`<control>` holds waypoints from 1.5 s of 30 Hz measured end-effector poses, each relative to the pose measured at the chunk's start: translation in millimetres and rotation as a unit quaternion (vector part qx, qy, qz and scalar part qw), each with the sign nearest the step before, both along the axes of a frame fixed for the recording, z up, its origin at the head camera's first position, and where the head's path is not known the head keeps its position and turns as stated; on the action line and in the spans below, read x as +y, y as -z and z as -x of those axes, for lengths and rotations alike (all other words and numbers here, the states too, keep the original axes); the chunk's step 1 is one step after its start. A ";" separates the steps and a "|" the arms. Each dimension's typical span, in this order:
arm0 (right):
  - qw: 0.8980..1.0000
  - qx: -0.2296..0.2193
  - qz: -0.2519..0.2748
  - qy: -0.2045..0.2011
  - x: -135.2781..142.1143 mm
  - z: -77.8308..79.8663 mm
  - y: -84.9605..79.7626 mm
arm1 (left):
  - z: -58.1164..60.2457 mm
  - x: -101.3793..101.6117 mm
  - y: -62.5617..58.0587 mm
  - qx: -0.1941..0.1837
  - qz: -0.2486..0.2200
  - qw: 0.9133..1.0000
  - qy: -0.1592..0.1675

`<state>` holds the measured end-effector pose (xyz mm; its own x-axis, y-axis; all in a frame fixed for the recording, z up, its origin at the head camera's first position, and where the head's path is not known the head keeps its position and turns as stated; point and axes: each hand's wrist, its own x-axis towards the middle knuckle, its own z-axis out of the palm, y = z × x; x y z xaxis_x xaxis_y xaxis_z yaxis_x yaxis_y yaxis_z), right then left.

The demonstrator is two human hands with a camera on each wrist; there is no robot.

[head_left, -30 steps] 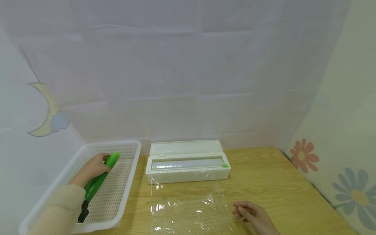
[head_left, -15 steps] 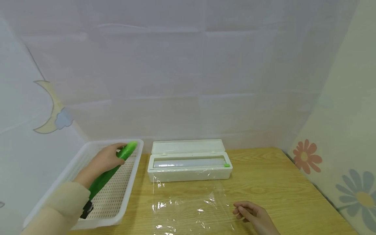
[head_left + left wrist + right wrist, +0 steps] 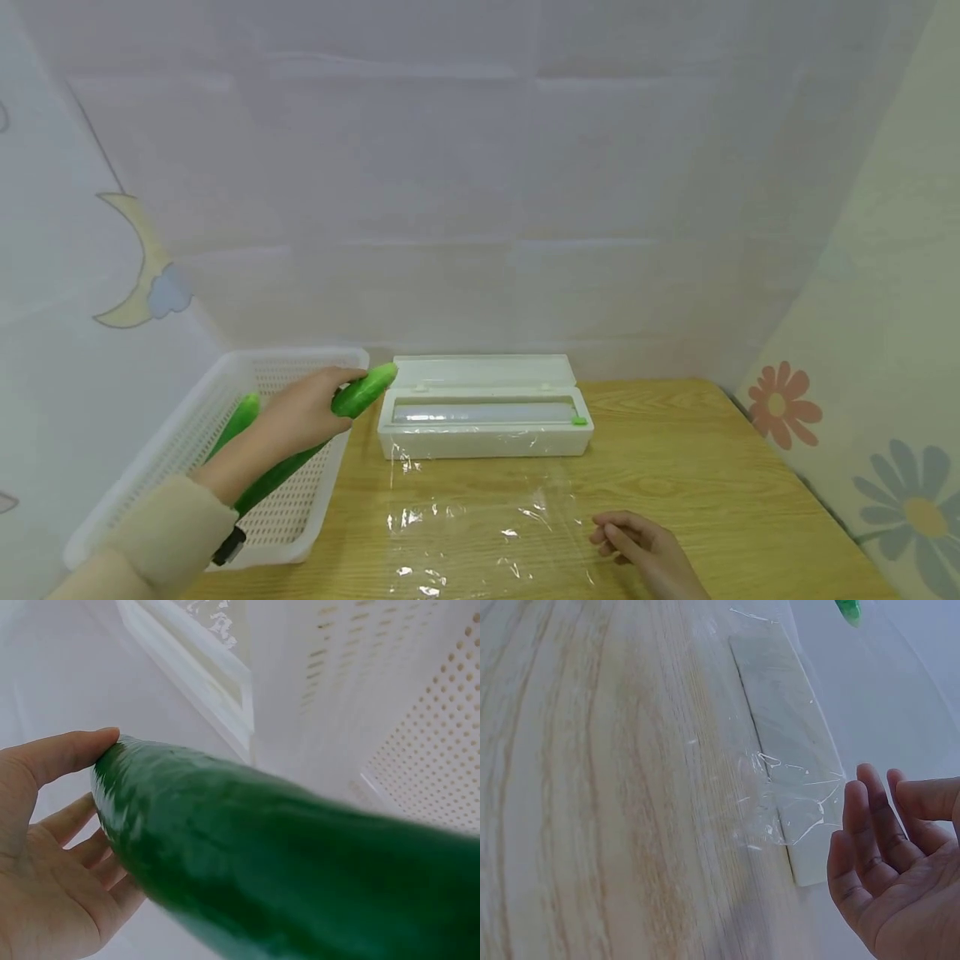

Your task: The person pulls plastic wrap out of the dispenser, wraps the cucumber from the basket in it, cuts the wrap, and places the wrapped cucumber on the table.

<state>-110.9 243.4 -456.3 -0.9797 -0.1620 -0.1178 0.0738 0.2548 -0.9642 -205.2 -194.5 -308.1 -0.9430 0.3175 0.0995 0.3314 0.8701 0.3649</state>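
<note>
My left hand point(image 3: 311, 412) grips a long green cucumber point(image 3: 365, 392) from above, thumb on one side and fingers on the other. The cucumber slants up to the right, its light tip past the right rim of the white basket point(image 3: 330, 492). In the left wrist view its dark body point(image 3: 262, 840) fills the foreground. Partly hidden by the forearm, a second cucumber point(image 3: 238, 423) lies in the basket. My right hand point(image 3: 647, 546) holds nothing, its fingers loosely bent beside a sheet of clear cling film point(image 3: 487, 533) spread on the table.
Behind the film stands a white cling film dispenser point(image 3: 487, 443), lid up, roll inside and a green slider point(image 3: 578, 421) at its right end. The film runs from its front over the wooden table point(image 3: 697, 467). Pale cloth walls point(image 3: 480, 208) close off the back and sides.
My left hand has lifted the cucumber and carried it rightward over the basket's rim. The second cucumber has come into sight behind the forearm. My right hand has hardly moved.
</note>
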 end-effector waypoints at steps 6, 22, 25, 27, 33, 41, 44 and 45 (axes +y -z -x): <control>1.000 -0.002 0.011 -0.003 2.1 1.1 1.4 | -9.3 16.3 0.4 0.016 -0.010 0.999 0.030; 1.000 0.017 -0.005 -0.002 -1.0 3.4 -3.1 | -41.1 56.1 15.8 0.073 -0.042 0.992 0.089; 1.000 0.015 -0.013 0.002 0.1 2.2 -4.5 | -44.2 65.1 21.8 0.070 -0.052 0.990 0.112; 1.000 0.014 -0.018 0.004 1.1 0.4 -4.4 | -45.8 72.2 27.0 0.067 -0.049 0.989 0.123; 1.000 0.008 -0.021 0.017 0.9 -1.9 -6.1 | -47.5 94.8 43.1 0.051 -0.056 0.984 0.163; 0.999 -0.002 -0.034 0.032 2.1 -1.3 -9.4 | -50.2 134.8 60.0 0.001 -0.079 0.974 0.211; 0.999 0.005 -0.038 0.028 4.1 0.3 -9.4 | -48.4 147.8 66.6 -0.007 -0.079 0.972 0.222; 0.999 0.006 -0.040 0.027 4.4 0.7 -9.7 | -47.4 150.8 68.6 -0.008 -0.077 0.972 0.223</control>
